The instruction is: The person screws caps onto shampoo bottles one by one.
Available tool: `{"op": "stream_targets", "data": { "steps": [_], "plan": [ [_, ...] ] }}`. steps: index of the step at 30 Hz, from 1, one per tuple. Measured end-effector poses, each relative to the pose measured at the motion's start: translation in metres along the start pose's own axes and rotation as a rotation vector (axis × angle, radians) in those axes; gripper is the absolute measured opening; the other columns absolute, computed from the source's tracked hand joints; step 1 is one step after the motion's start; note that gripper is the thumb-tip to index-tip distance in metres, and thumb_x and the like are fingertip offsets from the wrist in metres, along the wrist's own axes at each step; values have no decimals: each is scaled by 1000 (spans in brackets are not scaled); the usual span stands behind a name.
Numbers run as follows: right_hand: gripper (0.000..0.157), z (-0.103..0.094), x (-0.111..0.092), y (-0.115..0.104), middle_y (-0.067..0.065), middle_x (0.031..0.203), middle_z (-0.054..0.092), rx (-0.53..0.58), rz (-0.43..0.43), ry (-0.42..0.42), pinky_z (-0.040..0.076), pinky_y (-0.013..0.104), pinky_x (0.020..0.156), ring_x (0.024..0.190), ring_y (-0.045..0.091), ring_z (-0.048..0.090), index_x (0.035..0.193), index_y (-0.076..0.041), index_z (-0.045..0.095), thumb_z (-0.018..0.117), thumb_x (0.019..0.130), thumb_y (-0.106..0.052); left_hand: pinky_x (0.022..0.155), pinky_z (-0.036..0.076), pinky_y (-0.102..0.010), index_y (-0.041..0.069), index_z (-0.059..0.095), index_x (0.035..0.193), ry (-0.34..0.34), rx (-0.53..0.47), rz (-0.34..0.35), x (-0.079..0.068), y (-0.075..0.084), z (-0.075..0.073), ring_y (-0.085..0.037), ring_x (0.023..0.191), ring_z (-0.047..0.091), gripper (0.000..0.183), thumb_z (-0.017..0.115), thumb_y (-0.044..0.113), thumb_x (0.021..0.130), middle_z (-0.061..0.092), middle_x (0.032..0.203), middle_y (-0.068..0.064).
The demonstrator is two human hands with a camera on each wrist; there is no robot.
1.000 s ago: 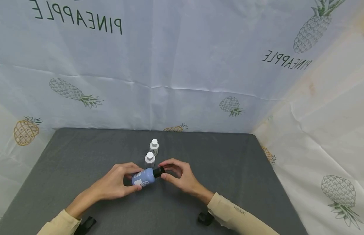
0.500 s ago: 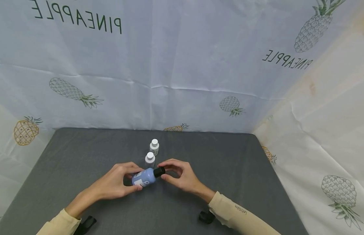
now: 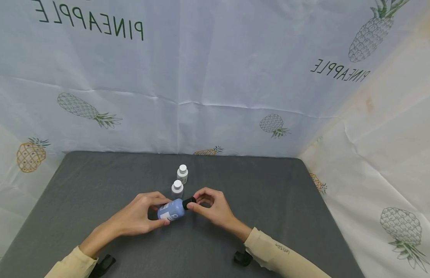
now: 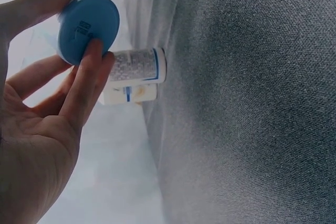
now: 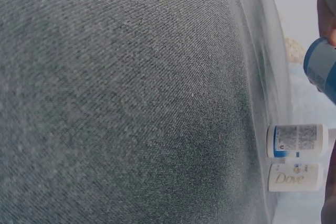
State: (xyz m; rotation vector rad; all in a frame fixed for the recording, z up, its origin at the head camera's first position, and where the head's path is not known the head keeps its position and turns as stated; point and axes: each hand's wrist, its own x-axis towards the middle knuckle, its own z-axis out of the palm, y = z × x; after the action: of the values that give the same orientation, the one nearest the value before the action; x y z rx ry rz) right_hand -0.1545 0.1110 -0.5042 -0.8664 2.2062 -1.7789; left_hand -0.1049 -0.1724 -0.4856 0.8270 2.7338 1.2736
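Observation:
My left hand [image 3: 140, 214] holds a blue bottle [image 3: 170, 210] with a white label, thumb on the near side and fingers on the far side. The bottle is tilted, its black cap [image 3: 188, 202] pointing right. At that cap, the thumb and fingers of my right hand [image 3: 216, 210] pinch it. In the left wrist view the bottle's round blue base [image 4: 97, 22] faces the camera, with fingertips on its edge. Part of the bottle [image 5: 320, 66] shows at the border of the right wrist view. The cap is hidden in both wrist views.
Just behind the blue bottle stand two white-capped white bottles, a nearer one [image 3: 177, 188] and a farther one [image 3: 182, 174]. "Dove" is printed on one white bottle [image 5: 295, 177]. A dark grey cloth [image 3: 270, 200] covers the table. Behind it hangs a pineapple-print curtain [image 3: 218, 77].
The right thumb has moved left across the cap, and the right fingers have curled in closer around it. The bottle has shifted slightly right in the left hand. Both white bottles stay put.

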Motion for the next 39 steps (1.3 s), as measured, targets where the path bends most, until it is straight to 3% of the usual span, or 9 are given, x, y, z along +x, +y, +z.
{"op": "stream_targets", "data": {
  "steps": [13,25,28,34,39],
  "plan": [
    [18,1,-1,1,19,98,74,-28,15,26,66,27,85,87,-2,70,104,-6,74,85,95,-17,83,67,-31,6,79,125,-8,-8,-13,-1,-1,3,3,96,69,43,92,20,86,75,110,9],
    [28,1,-3,2,20,103,75,0,18,8,66,27,89,91,-1,71,109,-6,74,86,95,-27,83,67,-28,7,79,125,-13,-7,-21,-2,-2,2,2,97,70,43,93,20,86,76,111,8],
    [31,-1,-3,3,23,112,75,31,-19,-19,65,27,96,99,0,72,117,-3,74,83,98,-25,83,67,-28,6,79,126,-12,-8,-22,-3,-3,2,2,98,70,44,92,20,86,76,111,8],
    [34,-8,-2,2,36,132,67,144,-177,-134,60,36,111,126,12,70,135,10,65,70,102,1,85,67,-29,8,79,126,-14,-15,-33,-4,-3,0,2,99,70,43,92,22,87,76,112,9],
    [38,-12,1,1,36,136,65,144,-222,-209,60,38,112,132,10,68,139,12,63,69,102,6,84,67,-28,8,79,126,-22,-14,-45,-6,-2,-1,2,99,70,44,92,24,88,75,112,10]
  ]
}}
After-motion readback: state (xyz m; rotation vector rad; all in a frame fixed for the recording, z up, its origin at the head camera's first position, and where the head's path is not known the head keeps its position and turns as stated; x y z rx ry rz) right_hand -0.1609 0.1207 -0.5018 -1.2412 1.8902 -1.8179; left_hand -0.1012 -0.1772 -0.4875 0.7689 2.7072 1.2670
